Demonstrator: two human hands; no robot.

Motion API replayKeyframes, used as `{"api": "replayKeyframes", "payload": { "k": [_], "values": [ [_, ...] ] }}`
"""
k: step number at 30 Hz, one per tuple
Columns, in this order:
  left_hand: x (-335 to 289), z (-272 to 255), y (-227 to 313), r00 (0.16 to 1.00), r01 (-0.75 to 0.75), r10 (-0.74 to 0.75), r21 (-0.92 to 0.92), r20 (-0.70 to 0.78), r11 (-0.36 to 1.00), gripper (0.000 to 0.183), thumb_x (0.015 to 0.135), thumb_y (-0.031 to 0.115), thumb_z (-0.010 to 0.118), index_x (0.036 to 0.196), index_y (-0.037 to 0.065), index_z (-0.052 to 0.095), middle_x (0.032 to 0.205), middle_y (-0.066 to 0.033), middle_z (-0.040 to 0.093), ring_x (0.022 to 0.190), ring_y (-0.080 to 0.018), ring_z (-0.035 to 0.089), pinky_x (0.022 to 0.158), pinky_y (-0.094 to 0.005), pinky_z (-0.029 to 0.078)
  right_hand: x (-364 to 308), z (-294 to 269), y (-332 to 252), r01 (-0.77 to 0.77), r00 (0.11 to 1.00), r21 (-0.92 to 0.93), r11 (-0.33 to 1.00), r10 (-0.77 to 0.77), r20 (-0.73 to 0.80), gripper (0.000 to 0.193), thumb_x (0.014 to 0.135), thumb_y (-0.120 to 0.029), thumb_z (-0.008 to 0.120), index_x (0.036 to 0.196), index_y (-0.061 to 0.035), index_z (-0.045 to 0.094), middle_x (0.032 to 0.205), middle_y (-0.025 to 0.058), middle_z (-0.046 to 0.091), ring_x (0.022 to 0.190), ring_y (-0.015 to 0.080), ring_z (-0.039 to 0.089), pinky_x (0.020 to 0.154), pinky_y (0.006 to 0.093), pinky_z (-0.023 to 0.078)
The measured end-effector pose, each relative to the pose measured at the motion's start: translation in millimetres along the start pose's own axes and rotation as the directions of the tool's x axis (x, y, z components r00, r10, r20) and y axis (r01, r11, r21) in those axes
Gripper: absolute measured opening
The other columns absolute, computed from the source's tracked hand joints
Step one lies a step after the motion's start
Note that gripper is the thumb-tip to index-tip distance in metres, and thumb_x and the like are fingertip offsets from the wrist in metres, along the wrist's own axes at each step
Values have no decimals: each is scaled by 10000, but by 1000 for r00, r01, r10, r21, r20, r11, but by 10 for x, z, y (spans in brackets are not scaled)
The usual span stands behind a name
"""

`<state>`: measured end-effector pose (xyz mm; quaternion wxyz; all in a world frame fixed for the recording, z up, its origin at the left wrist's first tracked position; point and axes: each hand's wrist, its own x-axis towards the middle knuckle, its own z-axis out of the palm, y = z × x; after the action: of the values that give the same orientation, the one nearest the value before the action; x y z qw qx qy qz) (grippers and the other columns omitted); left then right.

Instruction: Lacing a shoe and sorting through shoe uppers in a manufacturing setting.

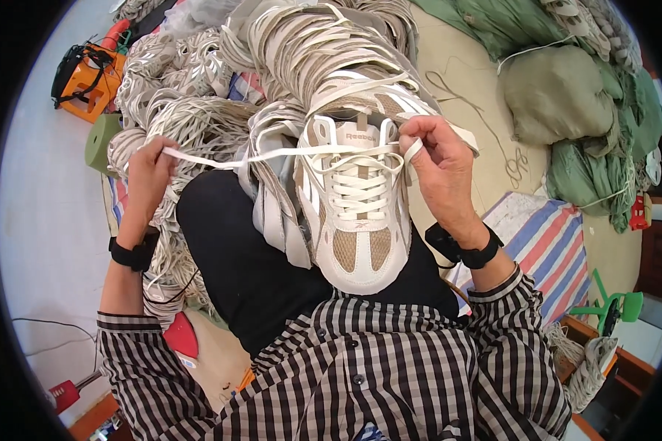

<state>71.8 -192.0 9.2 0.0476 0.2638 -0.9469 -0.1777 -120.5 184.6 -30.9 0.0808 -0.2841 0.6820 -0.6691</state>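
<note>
Head cam: the beige-and-white sneaker (364, 275) was my landmark, over my lap, toe twd me, tongue away, laced criss-cross up the front.

My L hand (151, 173) was left of the sneaker, well apart from it, fingers closed in a pinch on one end of the cream lace (279, 153). That length ran across, nearly straight w/ a slight dip, to the top of the sneaker's lacing. My R hand (445, 169) was just beside the sneaker's collar, right side, thumb & fingers pinching more lace, a short loop showing btwn them; couldn't tell if the fingertips touched the collar too. So the sneaker sat btwn both hands, much nearer the R one.

Black bands on both wrists. Beyond the sneaker, a long row of stacked uppers (309, 55); to its left, more bundled shoe parts (184, 110), then a green roll (101, 143) and, farther off, an orange frame (99, 84). Right of the sneaker: a striped sheet (544, 253), w/ a full olive sack (559, 95) farther up.
</note>
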Motion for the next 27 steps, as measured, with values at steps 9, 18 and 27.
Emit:
{"api": "replayKeyframes", "payload": {
  "k": [9,18,27],
  "values": [
    [-27,230,1344,975,-112,211,-673,67,731,105,946,94,563,986,18,623,781,-5,610,681,-54,554,606,-198,446,-39,-24,93,40,998,-13,999,-41,-43,108,863,5,608,968,-17,607,832,28,636,717,92,542,669,248,452],
    [-44,493,1886,920,-196,367,-652,137,733,77,902,37,566,943,-8,613,816,5,611,743,-56,552,692,-213,451,71,-58,-3,478,878,-483,734,-401,260,147,827,28,626,969,-5,607,841,73,644,775,147,605,710,270,482],
    [-117,532,1862,924,-92,308,-651,226,753,54,879,59,604,889,8,616,766,11,591,717,-44,531,649,-215,447,12,-41,-39,168,983,-240,956,-143,118,108,855,8,618,962,-6,609,812,59,644,718,133,571,682,270,468]
  ]
}}
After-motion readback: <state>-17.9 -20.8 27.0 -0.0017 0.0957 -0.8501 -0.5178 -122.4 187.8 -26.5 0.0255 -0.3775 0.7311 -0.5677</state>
